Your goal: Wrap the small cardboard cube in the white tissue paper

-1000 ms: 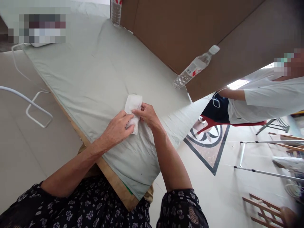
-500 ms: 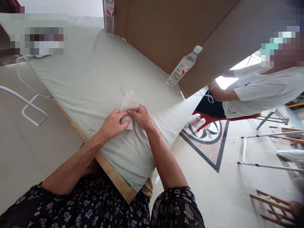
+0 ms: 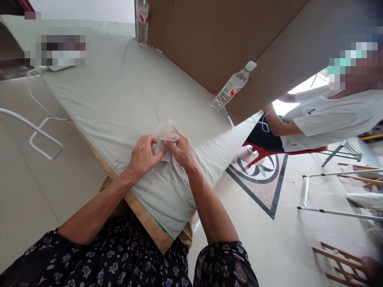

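Note:
Just above the cloth-covered table (image 3: pixel 113 99), near its front corner, I hold a crumpled, translucent white plastic wrapper (image 3: pixel 165 124) between both hands. My left hand (image 3: pixel 144 153) grips its lower left part, thumb and fingers closed around it. My right hand (image 3: pixel 180 148) pinches the upper right side, where a fold of the film stands up. What is inside the wrapper, if anything, I cannot make out.
A clear bottle (image 3: pixel 231 87) leans by a large cardboard panel (image 3: pixel 203 44); another bottle (image 3: pixel 143 24) stands farther back. A person in a white shirt (image 3: pixel 326 115) sits on a red chair (image 3: pixel 260 153) at right. White cable (image 3: pixel 32 95) hangs at left.
The upper part of the wrapper has been folded over toward my right hand, and its film now bunches up. My left fingers have shifted slightly. The view has moved a little.

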